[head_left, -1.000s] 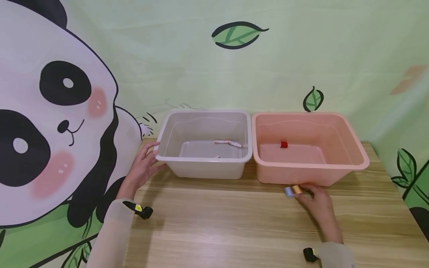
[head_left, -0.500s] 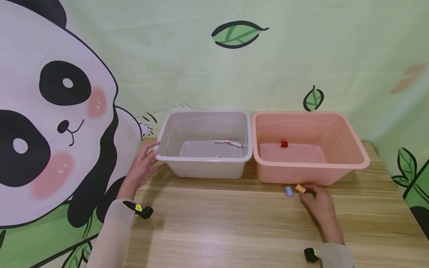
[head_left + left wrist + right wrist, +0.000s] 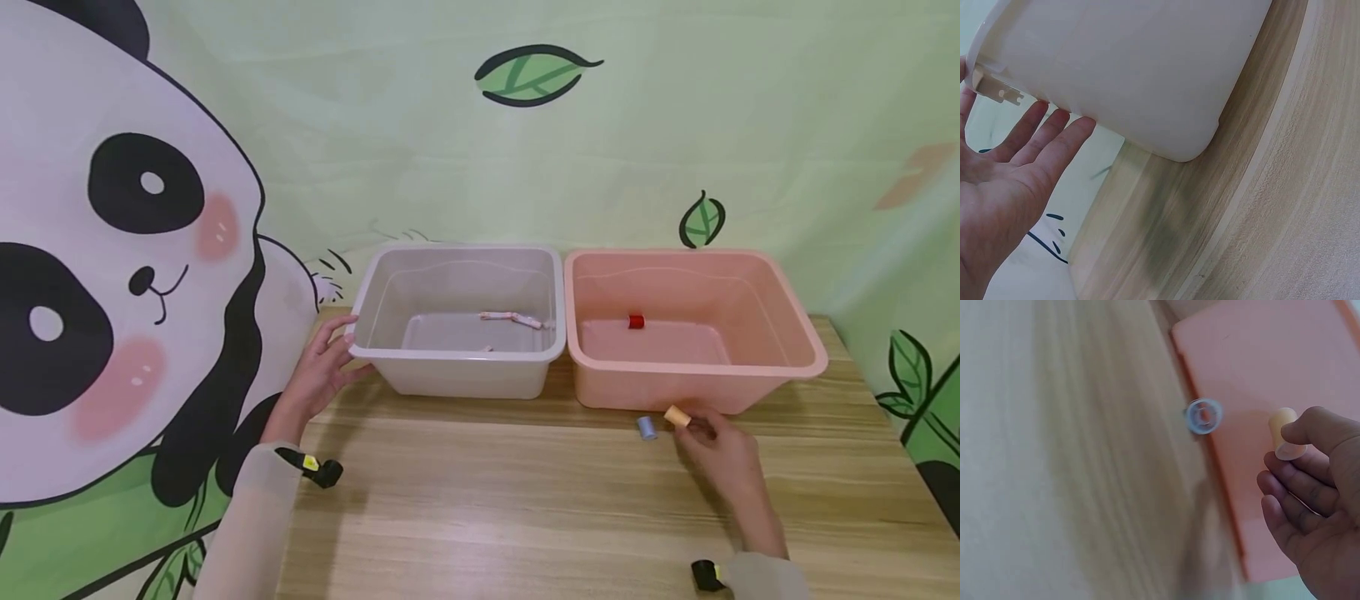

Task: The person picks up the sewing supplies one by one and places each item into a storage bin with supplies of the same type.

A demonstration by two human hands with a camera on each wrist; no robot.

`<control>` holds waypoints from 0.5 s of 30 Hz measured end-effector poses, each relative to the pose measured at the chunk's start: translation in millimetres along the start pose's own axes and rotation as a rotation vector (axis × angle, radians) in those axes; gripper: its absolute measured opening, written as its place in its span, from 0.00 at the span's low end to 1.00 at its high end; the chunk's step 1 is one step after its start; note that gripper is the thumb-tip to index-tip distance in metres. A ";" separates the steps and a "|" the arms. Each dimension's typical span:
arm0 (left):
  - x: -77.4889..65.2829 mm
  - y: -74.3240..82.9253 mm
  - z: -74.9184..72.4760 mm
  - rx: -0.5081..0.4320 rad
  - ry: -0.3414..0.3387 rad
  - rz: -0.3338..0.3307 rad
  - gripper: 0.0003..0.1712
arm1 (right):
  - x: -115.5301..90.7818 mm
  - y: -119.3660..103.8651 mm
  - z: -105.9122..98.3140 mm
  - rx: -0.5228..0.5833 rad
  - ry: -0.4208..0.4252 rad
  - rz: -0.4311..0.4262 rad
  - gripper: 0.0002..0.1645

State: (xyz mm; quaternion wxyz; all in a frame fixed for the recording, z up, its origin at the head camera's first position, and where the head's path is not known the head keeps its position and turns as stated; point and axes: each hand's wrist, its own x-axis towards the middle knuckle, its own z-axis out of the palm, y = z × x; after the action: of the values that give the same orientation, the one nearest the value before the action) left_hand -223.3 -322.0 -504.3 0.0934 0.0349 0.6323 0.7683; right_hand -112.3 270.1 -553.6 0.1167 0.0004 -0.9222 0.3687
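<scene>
My right hand (image 3: pixel 723 454) pinches a small orange thread spool (image 3: pixel 676 416) between thumb and fingers, close to the front wall of the pink bin (image 3: pixel 697 368). In the right wrist view the orange spool (image 3: pixel 1283 425) shows a pale end facing down. A blue thread spool (image 3: pixel 647 428) stands on the table just left of that hand, its ringed end visible in the right wrist view. Inside the pink bin lies a red spool (image 3: pixel 636 322). My left hand (image 3: pixel 321 375) touches the left side of the off-white bin (image 3: pixel 457 357), fingers extended along its rim and wall (image 3: pixel 1116 69).
Thin pinkish-white sticks (image 3: pixel 512 317) lie in the off-white bin, with a small bit near its front wall. Both bins stand side by side at the back of the wooden table (image 3: pixel 487 500). Behind them hangs a green panda-print cloth (image 3: pixel 420 150).
My right hand has drawn the orange spool rightward, away from the blue one, and it now tilts slightly raised. The left hand and both bins have stayed put.
</scene>
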 end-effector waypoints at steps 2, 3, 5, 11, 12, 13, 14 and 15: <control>-0.7 0.2 -0.4 0.000 0.003 -0.001 0.19 | 0.6 -5.8 -4.2 0.015 0.001 -0.025 0.17; -0.9 0.2 -0.5 -0.001 0.005 -0.002 0.19 | 1.1 -8.5 -5.9 0.021 0.000 -0.041 0.17; -1.2 0.1 -0.7 0.001 0.011 -0.005 0.19 | 2.2 -13.4 -8.8 0.036 0.002 -0.070 0.17; -0.4 0.5 -1.0 -0.004 0.005 -0.006 0.20 | 3.4 -27.1 -17.7 0.032 0.015 -0.144 0.18; -0.4 0.6 -0.8 -0.004 0.005 -0.006 0.20 | 3.5 -29.9 -19.6 0.034 0.015 -0.155 0.18; 0.2 0.5 -0.6 -0.001 0.004 -0.003 0.20 | 3.4 -32.7 -21.7 0.035 0.016 -0.164 0.18; 0.5 0.6 -0.2 0.000 0.005 -0.004 0.20 | 3.3 -35.6 -23.7 0.037 0.016 -0.171 0.18; 0.7 0.7 0.2 0.000 0.005 -0.004 0.19 | 3.3 -39.0 -25.9 0.043 0.013 -0.173 0.18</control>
State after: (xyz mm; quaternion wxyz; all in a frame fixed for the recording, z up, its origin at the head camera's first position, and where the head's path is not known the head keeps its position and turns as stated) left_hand -224.0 -321.8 -503.7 0.0935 0.0317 0.6326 0.7682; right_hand -106.5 259.7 -508.2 0.1539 0.0801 -0.9098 0.3771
